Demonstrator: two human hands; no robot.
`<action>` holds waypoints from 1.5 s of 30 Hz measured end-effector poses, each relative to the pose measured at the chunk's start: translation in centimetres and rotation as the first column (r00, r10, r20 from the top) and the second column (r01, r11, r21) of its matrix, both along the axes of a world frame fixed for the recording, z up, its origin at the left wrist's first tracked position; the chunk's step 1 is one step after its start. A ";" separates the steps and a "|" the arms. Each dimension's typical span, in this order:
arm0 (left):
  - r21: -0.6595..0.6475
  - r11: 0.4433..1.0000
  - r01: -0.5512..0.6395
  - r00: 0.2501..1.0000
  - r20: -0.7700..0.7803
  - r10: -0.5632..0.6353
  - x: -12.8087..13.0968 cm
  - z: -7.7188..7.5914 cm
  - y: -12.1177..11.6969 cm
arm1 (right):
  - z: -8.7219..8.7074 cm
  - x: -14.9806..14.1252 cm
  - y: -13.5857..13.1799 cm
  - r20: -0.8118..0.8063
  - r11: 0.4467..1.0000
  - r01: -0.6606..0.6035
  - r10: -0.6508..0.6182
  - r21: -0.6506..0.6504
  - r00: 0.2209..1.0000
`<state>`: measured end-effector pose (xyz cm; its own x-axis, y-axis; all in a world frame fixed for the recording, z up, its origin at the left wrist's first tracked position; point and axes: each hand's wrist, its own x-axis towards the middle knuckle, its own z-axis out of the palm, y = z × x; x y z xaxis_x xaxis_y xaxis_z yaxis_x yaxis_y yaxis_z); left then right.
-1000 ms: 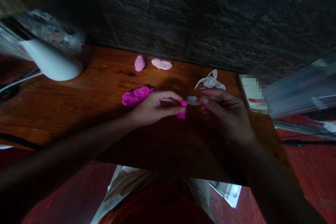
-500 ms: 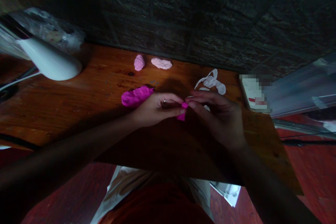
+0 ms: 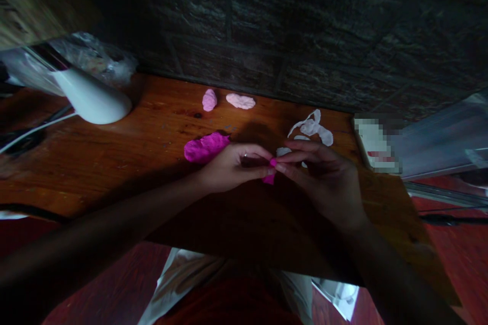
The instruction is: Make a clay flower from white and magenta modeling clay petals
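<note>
A small magenta piece of modelling clay (image 3: 273,162) sits between my hands above the table. My left hand (image 3: 232,165), with a ring on one finger, pinches it from the left between thumb and fingers. From the right, the thumb and index finger of my right hand (image 3: 328,177) close on it too. A flat magenta strip (image 3: 269,179) shows just below the fingertips; whether it joins the small piece I cannot tell. Behind my left hand lies a larger magenta clay lump (image 3: 206,147). Thin whitish pieces (image 3: 310,127) lie beyond my right hand, some partly hidden by it.
Toward the wall (image 3: 251,25) lie a pink lump (image 3: 209,100) and a pale pink lump (image 3: 240,101) on the wooden table (image 3: 160,111). A white lamp-like object (image 3: 93,96) with a cable stands left, near clear plastic wrapping (image 3: 114,58). A pale box-shaped object (image 3: 375,142) stands right.
The whole view has shifted slightly, so everything appears a little lower and further right. My right fingers have closed in on the small magenta piece; my left hand keeps its pinch.
</note>
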<state>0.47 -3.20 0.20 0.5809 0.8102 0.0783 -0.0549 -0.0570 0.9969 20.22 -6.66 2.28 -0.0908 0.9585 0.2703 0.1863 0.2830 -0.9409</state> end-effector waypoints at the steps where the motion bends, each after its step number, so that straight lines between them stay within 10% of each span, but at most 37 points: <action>1: -0.003 1.000 0.003 1.000 0.006 -0.003 0.0 0.0 0.0 | 0.0 0.0 0.0 0.000 1.000 0.001 -0.001 0.000 1.000; 18: 0.002 1.000 0.008 0.999 0.034 -0.008 0.0 0.0 -0.1 | -0.1 0.3 0.2 0.002 0.999 0.035 -0.035 -0.020 0.999; 45: 0.039 0.999 0.017 1.000 0.003 -0.017 0.0 -0.2 0.1 | -1.2 0.4 0.4 0.333 0.947 -0.080 -0.029 0.311 0.942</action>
<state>0.50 -3.07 -0.02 0.5942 0.7966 0.1112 -0.0594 -0.0944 0.9938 20.63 -6.27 1.12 -0.2504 0.8239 0.5085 0.4582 0.5635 -0.6874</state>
